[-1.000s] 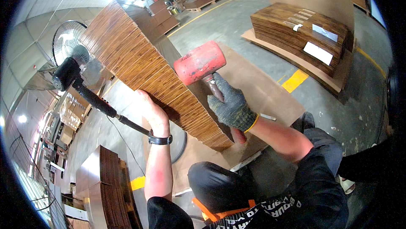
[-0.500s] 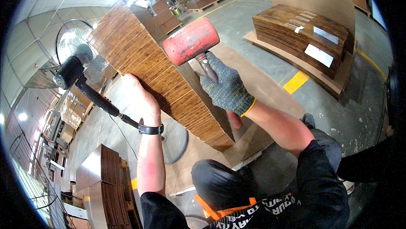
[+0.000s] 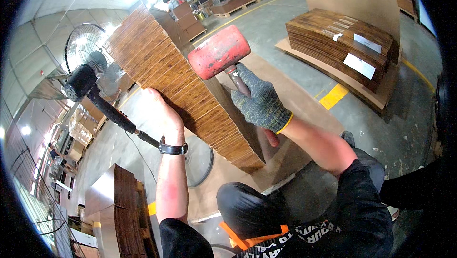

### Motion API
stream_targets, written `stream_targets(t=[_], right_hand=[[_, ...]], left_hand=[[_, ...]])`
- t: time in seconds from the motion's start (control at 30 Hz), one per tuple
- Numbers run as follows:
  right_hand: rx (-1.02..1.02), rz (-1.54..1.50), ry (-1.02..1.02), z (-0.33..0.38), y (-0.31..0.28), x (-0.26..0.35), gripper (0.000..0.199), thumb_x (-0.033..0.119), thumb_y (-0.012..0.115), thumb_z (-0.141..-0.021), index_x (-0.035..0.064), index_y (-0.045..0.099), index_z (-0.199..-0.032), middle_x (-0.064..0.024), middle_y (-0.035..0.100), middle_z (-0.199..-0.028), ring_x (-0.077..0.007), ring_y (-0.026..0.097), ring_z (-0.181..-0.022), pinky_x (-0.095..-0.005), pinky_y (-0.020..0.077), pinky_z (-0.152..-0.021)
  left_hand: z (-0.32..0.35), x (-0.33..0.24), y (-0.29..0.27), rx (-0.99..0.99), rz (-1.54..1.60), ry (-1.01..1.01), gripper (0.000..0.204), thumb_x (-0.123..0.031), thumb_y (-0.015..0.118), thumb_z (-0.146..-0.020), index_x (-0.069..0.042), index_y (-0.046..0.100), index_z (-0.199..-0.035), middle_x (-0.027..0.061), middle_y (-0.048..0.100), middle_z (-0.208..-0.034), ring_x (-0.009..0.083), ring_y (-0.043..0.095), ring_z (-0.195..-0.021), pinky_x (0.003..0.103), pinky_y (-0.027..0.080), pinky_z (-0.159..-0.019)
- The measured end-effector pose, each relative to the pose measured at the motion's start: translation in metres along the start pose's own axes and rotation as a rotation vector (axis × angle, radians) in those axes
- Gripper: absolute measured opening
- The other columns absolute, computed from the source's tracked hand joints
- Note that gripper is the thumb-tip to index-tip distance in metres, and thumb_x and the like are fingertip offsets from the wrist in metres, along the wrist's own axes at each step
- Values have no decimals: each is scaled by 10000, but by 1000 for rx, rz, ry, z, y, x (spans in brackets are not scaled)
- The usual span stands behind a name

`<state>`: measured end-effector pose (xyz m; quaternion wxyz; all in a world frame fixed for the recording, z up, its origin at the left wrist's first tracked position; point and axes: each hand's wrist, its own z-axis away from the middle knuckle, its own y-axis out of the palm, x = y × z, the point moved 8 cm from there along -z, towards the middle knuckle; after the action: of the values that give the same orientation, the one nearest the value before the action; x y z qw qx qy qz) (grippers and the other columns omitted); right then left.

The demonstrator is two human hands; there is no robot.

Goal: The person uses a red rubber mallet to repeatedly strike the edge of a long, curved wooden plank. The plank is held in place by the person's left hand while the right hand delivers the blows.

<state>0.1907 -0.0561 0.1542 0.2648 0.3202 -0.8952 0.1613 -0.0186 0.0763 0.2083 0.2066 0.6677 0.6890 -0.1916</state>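
A tall stack of wood-grain boards [image 3: 176,91] leans diagonally across the middle, its striped edges facing me. My left hand [image 3: 164,113], bare and with a dark watch [image 3: 173,148] at the wrist, lies stretched out against the left side of the stack; glare washes out part of its fingers. Over the stack's right side, my right hand [image 3: 264,101], in a grey knitted glove with a yellow cuff, is closed round the handle of a mallet. The mallet's scuffed red head [image 3: 219,52] overlaps the stack's edge in view; whether it touches cannot be told. The handle's red end shows below the glove.
A black standing fan [image 3: 81,83] is close on the left. Another wood-grain stack with white labels [image 3: 342,39] lies on cardboard at the right. Lower left stand more boards [image 3: 114,201] on a pallet. Brown cardboard [image 3: 304,110] lies under the middle stack.
The view has shifted slightly. The mallet has come down a little and its handle end has swung slightly right. My left hand stays against the stack.
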Motion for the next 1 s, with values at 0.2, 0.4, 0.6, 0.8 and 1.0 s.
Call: stream_targets(t=[0.2, 0.4, 0.6, 0.8, 1.0], right_hand=[[-145, -32, -102, -19, -15, 11, 562, 113, 582, -777, 72, 410, -1311, -231, 612, -837, -414, 608, -765, -448, 496, -646], [17, -18, 49, -30, -1, 8, 574, 134, 610, -797, 10, 405, -1319, -228, 607, -948, -347, 617, -817, -383, 492, -703], [22, -33, 37, -32, -2, 12, 588, 189, 635, -815, 3, 409, -1325, -221, 612, -967, -312, 620, -829, -356, 494, -727], [47, -42, 104, -36, -2, 14, 578, 189, 622, -815, 10, 415, -1324, -216, 614, -944, -300, 620, -796, -352, 495, -715], [63, -45, 90, -47, -4, 21, 584, 168, 619, -799, 19, 416, -1326, -219, 605, -998, -295, 616, -848, -355, 483, -777]], left_hand=[[-15, -15, 1, 37, 107, 65, 555, -414, 329, -995, 24, 380, -1332, 137, 450, -1310, 220, 397, -1211, 355, 277, -1040], [-39, -29, 3, 56, -6, 57, 630, -454, 304, -988, 27, 289, -1394, 177, 414, -1355, 268, 359, -1270, 356, 238, -1067], [-38, -36, 7, 30, 75, 108, 577, -449, 351, -978, 30, 394, -1296, 144, 475, -1260, 230, 438, -1140, 350, 296, -1008], [-36, -38, 7, 49, 81, 114, 568, -428, 334, -987, 39, 381, -1308, 160, 473, -1264, 244, 434, -1150, 353, 292, -1009], [-36, -36, 7, 51, 87, 79, 592, -433, 339, -986, 39, 345, -1343, 168, 448, -1304, 249, 417, -1177, 353, 280, -1025]])
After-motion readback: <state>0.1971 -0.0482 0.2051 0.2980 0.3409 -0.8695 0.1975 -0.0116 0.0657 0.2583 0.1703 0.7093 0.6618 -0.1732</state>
